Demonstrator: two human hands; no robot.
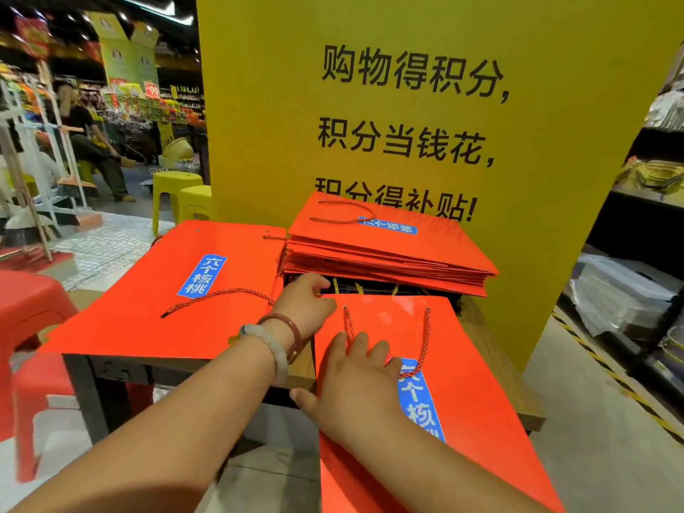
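R grip point(355, 383) flat on glossy red bag point(481, 364).

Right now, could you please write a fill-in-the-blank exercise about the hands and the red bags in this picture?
1. The right hand rests flat on the nearest red bag, whose label is ____.
2. The left hand has ____ bracelets on its wrist.
3. The stack of red bags lies in front of a ____ board with black characters.

Missing words: blue; two; yellow.
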